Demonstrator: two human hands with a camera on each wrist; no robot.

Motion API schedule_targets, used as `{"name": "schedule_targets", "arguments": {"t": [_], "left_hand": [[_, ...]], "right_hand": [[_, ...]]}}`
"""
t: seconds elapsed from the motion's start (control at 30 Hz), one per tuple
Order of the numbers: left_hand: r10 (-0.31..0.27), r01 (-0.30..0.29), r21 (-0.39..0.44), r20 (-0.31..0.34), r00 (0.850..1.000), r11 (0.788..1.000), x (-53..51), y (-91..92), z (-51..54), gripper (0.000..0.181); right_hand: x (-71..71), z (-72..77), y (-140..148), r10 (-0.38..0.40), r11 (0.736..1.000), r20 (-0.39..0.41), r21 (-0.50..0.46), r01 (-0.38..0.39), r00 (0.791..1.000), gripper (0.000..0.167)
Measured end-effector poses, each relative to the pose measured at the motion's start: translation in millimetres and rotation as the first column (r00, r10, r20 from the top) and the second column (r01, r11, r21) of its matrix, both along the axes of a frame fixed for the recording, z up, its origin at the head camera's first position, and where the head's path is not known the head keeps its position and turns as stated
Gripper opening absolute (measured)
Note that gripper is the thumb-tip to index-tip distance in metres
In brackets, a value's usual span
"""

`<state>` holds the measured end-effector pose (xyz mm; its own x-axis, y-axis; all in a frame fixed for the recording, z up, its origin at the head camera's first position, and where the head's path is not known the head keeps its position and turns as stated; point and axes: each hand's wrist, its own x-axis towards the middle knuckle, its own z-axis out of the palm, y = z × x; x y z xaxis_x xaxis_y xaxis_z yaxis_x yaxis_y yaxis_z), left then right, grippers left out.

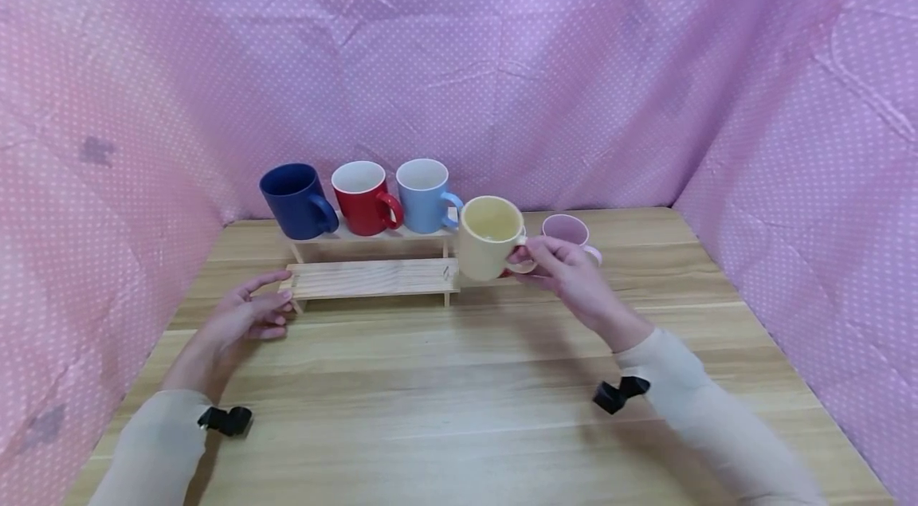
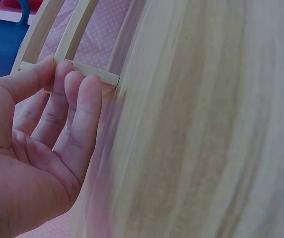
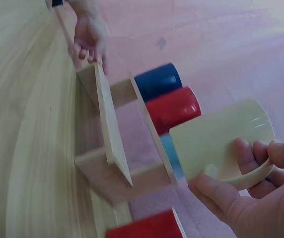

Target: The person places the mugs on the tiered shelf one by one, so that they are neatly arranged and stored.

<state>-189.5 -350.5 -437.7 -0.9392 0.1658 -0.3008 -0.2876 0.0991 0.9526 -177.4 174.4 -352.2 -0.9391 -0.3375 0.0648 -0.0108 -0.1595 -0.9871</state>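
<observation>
I have the right grip clenched on the handle of the yellow mug, with fingers and thumb curled around it. The mug is held up just beside the right end of the two-tier wooden rack, toward the far edge of the worktop, its mouth facing up.

My left grip pinches the left end of the rack's lower tier between thumb and fingertips.

Along the upper tier, from its left end to its right, I see a dark blue mug, a red mug and a light blue mug, all upright.

Right of the yellow mug, a pink mug sits near the worktop's far edge. A second red mug, partly cut off in the right wrist view, is near the rack's right end. Pink dotted cloth hangs behind the far edge.
</observation>
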Motion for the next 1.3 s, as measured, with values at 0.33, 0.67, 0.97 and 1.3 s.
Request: {"name": "schedule_targets", "arguments": {"t": [0.33, 0.67, 0.97, 1.3], "left_hand": [[0.000, 0.000, 0.014, -0.005, 1.000, 1.000, 0.0, -0.3, -2.0, 0.044], [-0.017, 0.017, 0.014, -0.013, 1.000, 1.000, -0.6, 0.7, 0.1, 0.049], [-0.006, 0.006, -0.001, -0.006, 1.000, 1.000, -0.5, 0.0, 0.3, 0.045], [-0.006, 0.006, 0.003, -0.003, 1.000, 1.000, -0.2, -0.9, -0.3, 0.040]], "right_hand": [[-7.0, -8.7, -81, 0.091, 0.996, 0.049, 0.002, -0.091, 0.995, 0.028], [-13.5, -17.6, -138, 0.153, 0.985, 0.115, 0.063, -0.161, 0.982, 0.033], [-17.7, -27.1, -171, 0.106, 0.985, 0.130, 0.120, -0.122, 0.986, 0.032], [-21.5, -35.9, -194, 0.058, 0.988, 0.146, 0.132, -0.078, 0.988, 0.030]]}}
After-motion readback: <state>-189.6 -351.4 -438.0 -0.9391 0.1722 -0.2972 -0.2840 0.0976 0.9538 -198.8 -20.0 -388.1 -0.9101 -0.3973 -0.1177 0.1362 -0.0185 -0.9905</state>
